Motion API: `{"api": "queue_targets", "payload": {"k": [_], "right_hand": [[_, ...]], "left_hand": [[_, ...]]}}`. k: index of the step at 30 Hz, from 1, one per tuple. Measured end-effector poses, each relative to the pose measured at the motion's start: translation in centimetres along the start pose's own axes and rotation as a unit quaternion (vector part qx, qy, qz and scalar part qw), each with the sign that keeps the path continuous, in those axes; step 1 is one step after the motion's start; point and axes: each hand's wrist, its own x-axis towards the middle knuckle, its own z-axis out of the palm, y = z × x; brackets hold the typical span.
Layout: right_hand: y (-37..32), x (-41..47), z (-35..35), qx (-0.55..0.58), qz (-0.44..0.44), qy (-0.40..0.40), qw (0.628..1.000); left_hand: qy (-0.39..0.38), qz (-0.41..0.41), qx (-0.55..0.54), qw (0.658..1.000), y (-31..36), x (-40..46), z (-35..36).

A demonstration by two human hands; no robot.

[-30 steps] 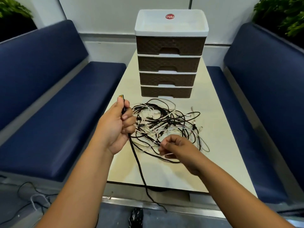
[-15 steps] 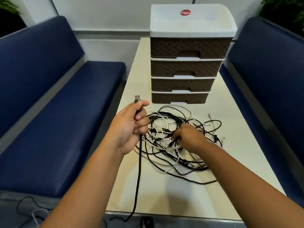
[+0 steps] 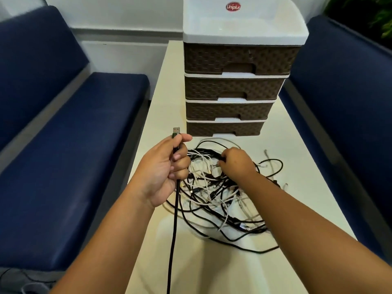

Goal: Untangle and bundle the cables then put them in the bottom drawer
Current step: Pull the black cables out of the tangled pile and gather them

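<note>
A tangle of black and white cables (image 3: pixel 214 200) lies on the cream table (image 3: pixel 301 187) in front of a brown drawer unit (image 3: pixel 233 60) with a white top. Its bottom drawer (image 3: pixel 224 128) is closed. My left hand (image 3: pixel 163 172) grips a black braided cable (image 3: pixel 174 230) just below its USB plug (image 3: pixel 176 130), which points up; the cable hangs down past the table's near edge. My right hand (image 3: pixel 236 164) reaches into the far side of the tangle, fingers curled around black strands there.
Blue padded benches (image 3: pixel 63 145) run along both sides of the table, the right one (image 3: pixel 350 102) close to the drawer unit. Loose cables lie on the floor at the lower left (image 3: pixel 21 281). Green leaves (image 3: pixel 381 15) show at the top right.
The view has moved closer to the table. My right hand has travelled from the near edge of the tangle to its far side. My left hand keeps hold of the black cable.
</note>
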Motion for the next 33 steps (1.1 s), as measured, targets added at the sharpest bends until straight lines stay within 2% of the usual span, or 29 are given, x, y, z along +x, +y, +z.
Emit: {"api": "queue_targets", "payload": {"k": [3,5,7,10,14,16,19,23,27,30,33], "right_hand": [[0.0,0.8,1.2,-0.081,-0.013,0.022,0.996],[0.0,1.3,1.2,-0.095,-0.013,0.034,0.995],[-0.1,1.7,0.6,-0.038,0.003,0.041,0.998],[0.0,2.0,-1.8,0.125,0.026,0.024,0.992],[0.3,1.3,-5.7,0.225,-0.028,0.032,0.974],[0.1,0.6,-7.3,0.293,-0.059,0.061,0.952],[-0.6,-0.9,-9.6,0.421,-0.097,0.092,0.897],[-1.7,-2.8,-12.6,0.534,-0.163,0.086,0.825],[-2.2,-3.7,-14.6,0.568,-0.219,0.086,0.789],[-1.9,-3.9,-15.0,0.593,-0.232,0.075,0.767],[-1.2,-4.1,-14.6,0.635,-0.212,0.056,0.741]], "left_hand": [[0.017,0.003,-0.009,1.000,0.1,0.3,0.1],[0.030,0.004,-0.013,0.999,0.2,0.4,0.1],[0.045,0.008,-0.009,0.999,0.4,0.5,-0.1],[0.082,0.008,0.006,0.997,0.7,0.5,-0.1],[0.132,0.009,0.033,0.991,1.0,0.5,-0.2],[0.153,0.015,0.055,0.987,1.1,0.7,-0.1],[0.194,0.051,0.104,0.974,1.2,1.0,0.3],[0.253,0.102,0.223,0.936,1.3,2.0,0.4],[0.187,0.100,0.349,0.913,0.9,3.4,0.4],[0.111,0.074,0.381,0.915,0.1,4.6,0.5],[0.104,0.107,0.396,0.906,-0.7,5.2,0.6]]}}
